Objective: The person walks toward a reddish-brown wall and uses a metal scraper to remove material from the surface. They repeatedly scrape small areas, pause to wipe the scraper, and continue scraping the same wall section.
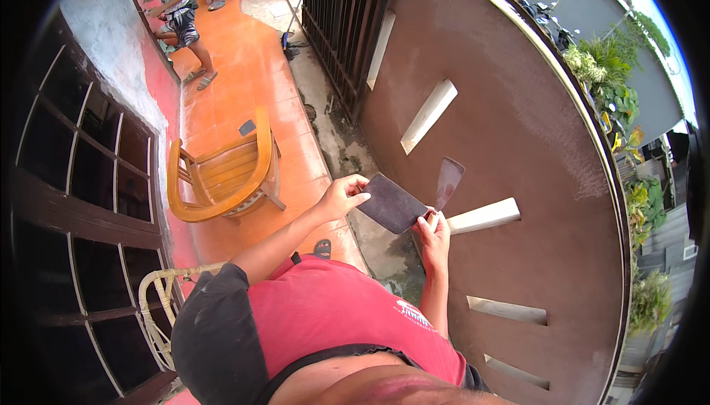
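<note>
My left hand [343, 198] pinches the left end of a dark, thin rectangular sheet [390, 201], held out over the drain strip beside the brown wall. My right hand [433, 233] is closed on the handle of a scraper with a flat, flared metal blade [450, 177] pointing up, and also touches the sheet's right end, where the two meet.
A wooden armchair [218, 176] stands on orange tiles, a grey square [247, 127] behind it. Another person [181, 13] stands further back. The brown wall [503, 146] with slots runs along my right, a dark metal gate [336, 28] beyond. A rattan chair [153, 290] is by my left.
</note>
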Demonstrator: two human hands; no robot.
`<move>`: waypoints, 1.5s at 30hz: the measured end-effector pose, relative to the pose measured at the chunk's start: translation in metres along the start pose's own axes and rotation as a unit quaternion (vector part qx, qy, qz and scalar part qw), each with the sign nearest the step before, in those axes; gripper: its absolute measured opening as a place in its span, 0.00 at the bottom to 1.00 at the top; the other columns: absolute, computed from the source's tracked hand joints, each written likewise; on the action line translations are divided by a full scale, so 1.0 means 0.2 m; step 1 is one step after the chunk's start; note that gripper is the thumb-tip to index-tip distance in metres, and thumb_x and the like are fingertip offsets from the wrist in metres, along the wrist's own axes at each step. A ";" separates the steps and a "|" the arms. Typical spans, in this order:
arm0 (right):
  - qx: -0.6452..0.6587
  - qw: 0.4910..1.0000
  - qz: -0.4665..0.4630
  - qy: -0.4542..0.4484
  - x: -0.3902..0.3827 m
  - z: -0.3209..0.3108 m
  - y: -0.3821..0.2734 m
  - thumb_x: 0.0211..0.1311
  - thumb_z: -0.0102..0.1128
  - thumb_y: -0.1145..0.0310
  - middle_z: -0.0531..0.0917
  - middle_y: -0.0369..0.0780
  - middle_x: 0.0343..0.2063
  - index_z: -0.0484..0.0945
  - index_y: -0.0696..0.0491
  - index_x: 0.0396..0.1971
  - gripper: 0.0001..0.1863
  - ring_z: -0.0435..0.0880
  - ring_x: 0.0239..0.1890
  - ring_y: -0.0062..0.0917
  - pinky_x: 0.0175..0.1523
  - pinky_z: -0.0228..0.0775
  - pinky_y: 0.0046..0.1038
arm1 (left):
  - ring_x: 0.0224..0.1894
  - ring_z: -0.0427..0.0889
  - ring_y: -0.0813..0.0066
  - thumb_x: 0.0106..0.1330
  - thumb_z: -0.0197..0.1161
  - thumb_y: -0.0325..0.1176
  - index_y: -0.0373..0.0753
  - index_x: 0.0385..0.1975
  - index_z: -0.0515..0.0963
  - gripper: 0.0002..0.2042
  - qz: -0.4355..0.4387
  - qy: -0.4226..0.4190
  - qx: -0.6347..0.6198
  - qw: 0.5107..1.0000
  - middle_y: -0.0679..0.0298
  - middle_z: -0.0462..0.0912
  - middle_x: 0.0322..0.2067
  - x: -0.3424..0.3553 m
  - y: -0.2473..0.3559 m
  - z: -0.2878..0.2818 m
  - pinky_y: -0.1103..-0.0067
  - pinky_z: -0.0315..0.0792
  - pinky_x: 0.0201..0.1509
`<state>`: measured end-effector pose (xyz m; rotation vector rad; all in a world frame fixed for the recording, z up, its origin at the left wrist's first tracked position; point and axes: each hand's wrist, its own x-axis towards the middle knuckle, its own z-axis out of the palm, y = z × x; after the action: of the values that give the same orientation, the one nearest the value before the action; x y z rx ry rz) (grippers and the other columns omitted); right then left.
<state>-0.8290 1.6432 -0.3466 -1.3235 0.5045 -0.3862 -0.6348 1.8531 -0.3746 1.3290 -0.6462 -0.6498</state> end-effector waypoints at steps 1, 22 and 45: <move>-0.002 1.000 -0.009 -0.017 0.05 0.06 0.01 0.70 0.63 0.73 0.77 0.28 0.35 0.77 0.53 0.48 0.10 0.78 0.37 0.12 0.44 0.74 0.20 | 0.39 0.79 0.87 0.68 0.65 0.23 0.34 0.48 0.78 0.11 0.001 0.012 -0.010 1.000 0.71 0.82 0.40 0.01 0.00 -0.06 0.83 0.75 0.44; 0.036 0.997 0.040 -0.051 1.38 0.48 -0.20 0.71 0.59 0.73 0.85 0.41 0.40 0.75 0.59 0.56 0.16 0.84 0.38 0.22 0.48 0.80 0.27 | 0.43 0.80 0.84 0.70 0.64 0.23 0.34 0.50 0.77 0.11 0.067 0.050 0.056 0.995 0.68 0.83 0.41 1.19 0.38 -1.04 0.82 0.75 0.50; 0.025 0.997 0.021 0.071 2.62 1.23 -0.37 0.70 0.61 0.72 0.86 0.37 0.36 0.76 0.53 0.58 0.18 0.81 0.32 0.15 0.35 0.68 0.17 | 0.38 0.82 0.59 0.57 0.62 0.20 0.40 0.37 0.84 0.10 0.710 0.083 0.476 0.511 0.61 0.80 0.33 3.85 2.13 -1.54 0.67 0.77 0.43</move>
<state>-0.2552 1.5464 -0.3013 -1.2406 0.6358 -0.4577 0.1305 1.5337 0.0496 1.1997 -1.7277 1.4055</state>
